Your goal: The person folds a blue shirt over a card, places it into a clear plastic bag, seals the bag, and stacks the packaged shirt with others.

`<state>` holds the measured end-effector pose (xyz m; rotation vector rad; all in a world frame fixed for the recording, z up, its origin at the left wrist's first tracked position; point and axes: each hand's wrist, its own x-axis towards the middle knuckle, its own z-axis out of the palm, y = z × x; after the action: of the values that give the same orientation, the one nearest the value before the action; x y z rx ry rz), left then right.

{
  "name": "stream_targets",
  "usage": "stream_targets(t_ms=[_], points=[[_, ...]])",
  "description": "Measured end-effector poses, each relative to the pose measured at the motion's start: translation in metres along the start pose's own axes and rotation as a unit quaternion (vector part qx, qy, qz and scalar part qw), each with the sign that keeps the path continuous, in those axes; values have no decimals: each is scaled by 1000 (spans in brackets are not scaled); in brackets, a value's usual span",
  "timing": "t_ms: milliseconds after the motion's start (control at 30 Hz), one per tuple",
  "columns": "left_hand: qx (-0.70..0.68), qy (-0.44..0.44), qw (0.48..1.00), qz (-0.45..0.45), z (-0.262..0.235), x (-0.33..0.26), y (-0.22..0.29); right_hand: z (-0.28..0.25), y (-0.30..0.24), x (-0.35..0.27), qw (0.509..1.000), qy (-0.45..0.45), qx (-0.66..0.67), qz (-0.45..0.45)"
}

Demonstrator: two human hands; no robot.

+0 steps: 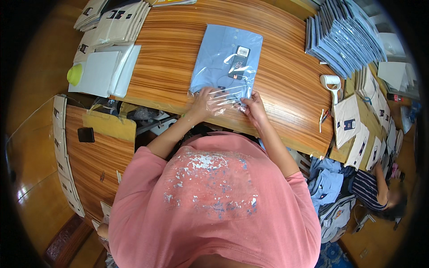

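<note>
A folded light blue shirt [214,49] lies on the wooden table in a clear plastic bag [208,80], its collar end toward me. A dark hang tag [239,62] with a white label rests on the shirt under the plastic. At the bag's near left end is my left hand [206,103], its fingers bent over the loose plastic and partly hidden by glare. My right hand [254,107] pinches the bag's near right corner between thumb and fingers.
Packed beige garments [118,24] and white sheets [100,71] stand at the left. Bagged blue shirts [344,40] are piled far right, near a white tape roller [330,82]. Red-handled snips [325,115] lie by the right edge. Another person [373,185] is at lower right.
</note>
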<state>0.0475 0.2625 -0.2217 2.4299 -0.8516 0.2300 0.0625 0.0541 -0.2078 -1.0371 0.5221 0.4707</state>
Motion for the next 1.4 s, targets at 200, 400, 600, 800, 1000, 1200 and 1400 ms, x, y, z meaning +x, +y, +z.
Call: stream_targets(t_ms=[200,400,600,800,1000,1200,1400], points=[[-61,-198,978,21,-37,-89,11,-3,2,7,996,-41,69,41],[147,-67,982,-98,-89,13,47,19,-6,-7,992,-87,74,60],[-217,116,950,-193,-48,56,4,72,-75,-84,955,-228,-92,-166],[-717,305,493,-387,-6,99,-3,32,-59,-33,964,65,-65,-250],[-843,99,286,-445,37,67,8,-2,-28,15,974,62,-121,-183],[-545,-395,722,-159,-63,13,18,-12,-40,-13,693,217,-653,-215],[-63,-127,989,-30,-55,46,-12,33,-8,-12,617,74,-696,-360]])
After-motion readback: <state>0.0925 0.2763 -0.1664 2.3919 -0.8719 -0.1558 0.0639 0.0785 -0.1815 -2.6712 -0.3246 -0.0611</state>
